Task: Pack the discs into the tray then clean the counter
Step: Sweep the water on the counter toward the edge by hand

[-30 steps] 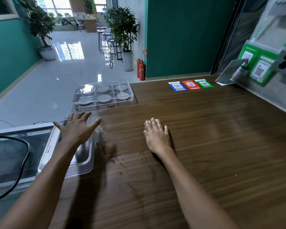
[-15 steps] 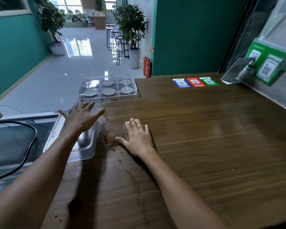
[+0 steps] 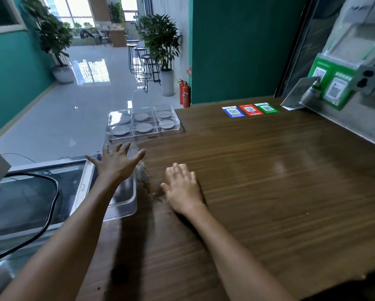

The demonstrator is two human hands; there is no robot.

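The right hand (image 3: 183, 190) lies flat on the brown wooden counter (image 3: 269, 181) with its fingers straight and close together, and it holds nothing. Just beside its thumb there is a little pile of dark crumbs (image 3: 154, 191) on the wood. The left hand (image 3: 117, 162) is spread wide, fingers apart, over a clear plastic bin (image 3: 125, 203) that sits at the left edge of the counter. I cannot tell if that hand touches the bin or just hangs above it. The two hands are near each other but do not touch. Farther back, at the far left corner of the counter, sits the clear tray (image 3: 143, 123) with six little boxes in it. A round grey disc (image 3: 143, 127) lies in most of the boxes; the back left one is too shiny to tell. Three small cards (image 3: 250, 109), blue, red and green, lie flat near the far wall.
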